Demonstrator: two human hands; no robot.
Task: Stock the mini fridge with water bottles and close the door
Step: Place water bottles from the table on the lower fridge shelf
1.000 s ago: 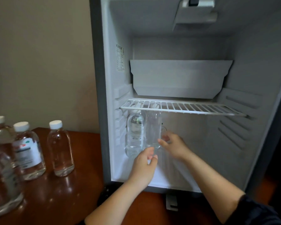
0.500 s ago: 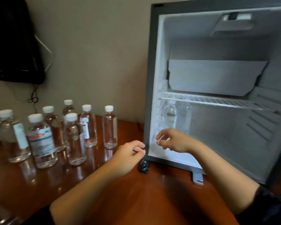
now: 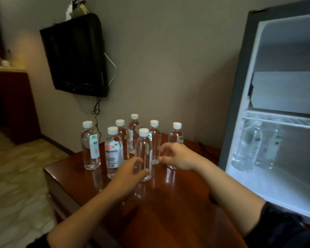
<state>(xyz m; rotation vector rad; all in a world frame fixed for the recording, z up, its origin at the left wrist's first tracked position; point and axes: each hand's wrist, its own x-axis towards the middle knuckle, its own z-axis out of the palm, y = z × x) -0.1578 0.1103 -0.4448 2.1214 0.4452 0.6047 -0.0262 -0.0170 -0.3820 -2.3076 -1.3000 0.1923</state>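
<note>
Several clear water bottles with white caps stand grouped on the dark wooden table (image 3: 177,203). The nearest bottle (image 3: 143,151) stands in front of the group. My left hand (image 3: 128,173) is open at its base, fingers curled beside it, holding nothing. My right hand (image 3: 177,156) is open just right of that bottle, in front of the rightmost bottle (image 3: 176,135). The mini fridge (image 3: 240,86) stands open on the right. Two bottles (image 3: 247,145) stand inside it at the left, under the wire shelf (image 3: 283,119). The fridge door is out of view.
A black wall-mounted TV (image 3: 75,56) hangs behind the bottles, with a cable (image 3: 96,111) dangling down to them. A dark cabinet (image 3: 9,104) stands at the far left. Tiled floor (image 3: 13,176) lies left of the table edge.
Both hands have come out of the fridge and moved left to the bottles on the table. The view has swung left, so the fridge now sits at the right edge.
</note>
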